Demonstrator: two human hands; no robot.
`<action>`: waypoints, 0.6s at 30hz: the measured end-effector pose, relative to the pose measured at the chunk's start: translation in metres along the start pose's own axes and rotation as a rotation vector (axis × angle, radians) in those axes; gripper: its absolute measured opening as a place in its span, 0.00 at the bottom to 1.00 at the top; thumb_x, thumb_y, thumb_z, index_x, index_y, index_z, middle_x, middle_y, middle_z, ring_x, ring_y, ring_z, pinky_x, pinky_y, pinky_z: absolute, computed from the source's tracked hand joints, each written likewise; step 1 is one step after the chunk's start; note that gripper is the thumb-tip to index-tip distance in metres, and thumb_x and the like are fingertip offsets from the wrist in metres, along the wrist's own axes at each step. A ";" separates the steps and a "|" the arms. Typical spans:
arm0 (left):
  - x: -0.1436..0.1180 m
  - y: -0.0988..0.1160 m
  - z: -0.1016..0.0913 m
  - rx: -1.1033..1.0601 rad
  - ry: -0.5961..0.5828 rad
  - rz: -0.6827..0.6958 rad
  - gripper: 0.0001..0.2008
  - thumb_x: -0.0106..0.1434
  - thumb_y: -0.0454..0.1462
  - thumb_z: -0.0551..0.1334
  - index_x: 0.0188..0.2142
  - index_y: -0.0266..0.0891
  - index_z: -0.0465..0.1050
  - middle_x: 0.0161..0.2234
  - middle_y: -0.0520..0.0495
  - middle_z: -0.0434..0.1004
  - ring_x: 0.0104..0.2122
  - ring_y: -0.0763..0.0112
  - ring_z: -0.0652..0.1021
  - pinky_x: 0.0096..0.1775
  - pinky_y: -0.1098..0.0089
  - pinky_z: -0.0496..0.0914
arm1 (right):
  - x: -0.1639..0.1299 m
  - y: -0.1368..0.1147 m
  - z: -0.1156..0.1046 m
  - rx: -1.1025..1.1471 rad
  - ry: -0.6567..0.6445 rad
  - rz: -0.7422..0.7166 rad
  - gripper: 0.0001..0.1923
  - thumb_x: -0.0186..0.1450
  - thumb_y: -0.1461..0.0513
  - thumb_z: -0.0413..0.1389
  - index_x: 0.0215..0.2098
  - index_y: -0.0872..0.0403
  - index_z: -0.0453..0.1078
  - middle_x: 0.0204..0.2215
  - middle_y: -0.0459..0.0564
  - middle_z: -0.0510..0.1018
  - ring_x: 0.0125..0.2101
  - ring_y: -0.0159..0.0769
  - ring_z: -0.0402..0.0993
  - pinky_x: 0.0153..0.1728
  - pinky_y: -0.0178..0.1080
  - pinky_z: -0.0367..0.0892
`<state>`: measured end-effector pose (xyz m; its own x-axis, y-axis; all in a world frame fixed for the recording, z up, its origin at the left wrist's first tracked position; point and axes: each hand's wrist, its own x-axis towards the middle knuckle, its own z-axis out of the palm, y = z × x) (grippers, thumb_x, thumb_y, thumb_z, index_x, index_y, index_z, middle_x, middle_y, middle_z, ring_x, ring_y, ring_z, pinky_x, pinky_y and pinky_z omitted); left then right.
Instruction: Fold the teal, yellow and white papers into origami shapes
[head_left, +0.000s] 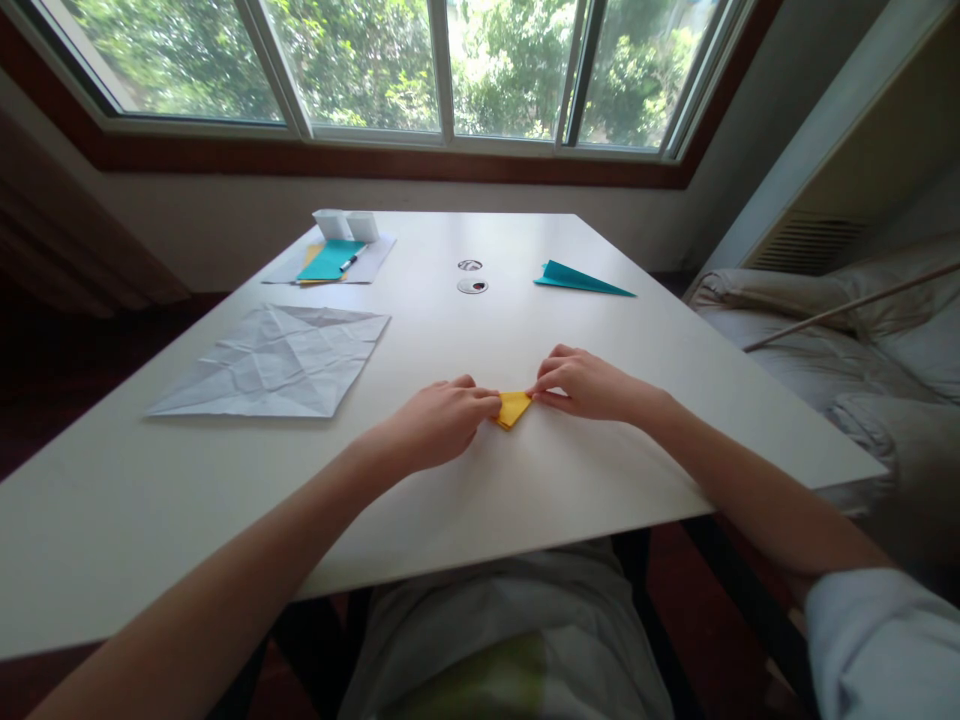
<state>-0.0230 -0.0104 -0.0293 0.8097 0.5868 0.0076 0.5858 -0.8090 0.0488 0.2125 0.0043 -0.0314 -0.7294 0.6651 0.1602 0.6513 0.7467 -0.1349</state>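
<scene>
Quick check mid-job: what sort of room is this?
Probably a home room or bedroom used for paper craft: a white table under a wide window, bedding beside it, and folded paper, yellow and teal.

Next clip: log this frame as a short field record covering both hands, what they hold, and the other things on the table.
left hand: pinching the left edge of the yellow folded paper
right hand: fingers pressing the paper's right corner
surface: white table
left of hands: creased white sheet, lying flat
far right: teal paper plane
far left: teal sheet with a pen on stacked papers, two white boxes behind
</scene>
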 end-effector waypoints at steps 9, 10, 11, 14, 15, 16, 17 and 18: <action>-0.001 0.000 -0.004 -0.029 -0.010 0.011 0.17 0.54 0.25 0.52 0.40 0.43 0.70 0.46 0.50 0.74 0.44 0.65 0.71 0.41 0.67 0.68 | -0.004 0.003 -0.004 -0.036 0.002 -0.046 0.11 0.64 0.63 0.51 0.32 0.55 0.76 0.28 0.52 0.77 0.34 0.38 0.67 0.36 0.40 0.63; -0.001 0.000 -0.004 -0.031 -0.010 0.015 0.17 0.54 0.25 0.52 0.40 0.43 0.69 0.46 0.50 0.74 0.44 0.65 0.71 0.41 0.67 0.68 | -0.004 0.002 -0.003 -0.042 -0.001 -0.061 0.11 0.64 0.63 0.51 0.32 0.55 0.75 0.29 0.52 0.77 0.34 0.38 0.67 0.37 0.40 0.63; -0.001 0.000 -0.004 -0.033 -0.009 0.021 0.17 0.54 0.25 0.52 0.40 0.43 0.69 0.46 0.50 0.74 0.44 0.65 0.71 0.40 0.67 0.68 | -0.003 0.001 -0.003 -0.046 -0.007 -0.077 0.11 0.64 0.62 0.51 0.32 0.55 0.75 0.29 0.52 0.77 0.34 0.38 0.67 0.37 0.40 0.62; -0.002 -0.001 -0.004 -0.040 -0.004 0.038 0.18 0.54 0.25 0.52 0.40 0.43 0.69 0.46 0.51 0.74 0.43 0.65 0.71 0.40 0.68 0.68 | -0.002 -0.004 -0.002 -0.050 -0.018 -0.124 0.12 0.65 0.62 0.50 0.33 0.55 0.75 0.30 0.52 0.77 0.35 0.38 0.66 0.38 0.40 0.62; -0.003 -0.001 -0.004 -0.043 -0.004 0.040 0.18 0.54 0.25 0.52 0.40 0.43 0.69 0.46 0.51 0.74 0.43 0.65 0.71 0.40 0.68 0.68 | -0.001 -0.007 -0.002 -0.048 -0.020 -0.148 0.12 0.65 0.61 0.49 0.34 0.55 0.75 0.30 0.52 0.77 0.35 0.38 0.66 0.38 0.40 0.62; -0.003 -0.002 -0.004 -0.045 -0.004 0.041 0.18 0.54 0.25 0.52 0.41 0.43 0.69 0.46 0.51 0.74 0.43 0.65 0.71 0.40 0.68 0.68 | -0.001 -0.009 -0.001 -0.046 -0.022 -0.174 0.12 0.65 0.61 0.49 0.34 0.55 0.75 0.30 0.52 0.77 0.36 0.37 0.66 0.39 0.40 0.62; -0.003 -0.002 -0.003 -0.047 -0.005 0.040 0.19 0.54 0.25 0.52 0.42 0.43 0.70 0.46 0.51 0.74 0.43 0.65 0.71 0.41 0.68 0.68 | 0.000 -0.012 0.000 -0.043 -0.023 -0.201 0.12 0.65 0.62 0.49 0.35 0.54 0.75 0.31 0.52 0.77 0.36 0.37 0.66 0.39 0.40 0.61; -0.003 -0.002 -0.003 -0.048 -0.004 0.039 0.20 0.54 0.25 0.52 0.43 0.43 0.69 0.46 0.51 0.74 0.42 0.65 0.71 0.41 0.68 0.67 | 0.000 -0.015 0.001 -0.037 -0.023 -0.226 0.11 0.65 0.62 0.49 0.36 0.54 0.74 0.32 0.52 0.76 0.37 0.37 0.65 0.40 0.40 0.61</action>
<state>-0.0263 -0.0103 -0.0265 0.8321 0.5545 0.0064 0.5514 -0.8286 0.0968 0.2024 -0.0066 -0.0301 -0.8618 0.4814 0.1597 0.4780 0.8762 -0.0618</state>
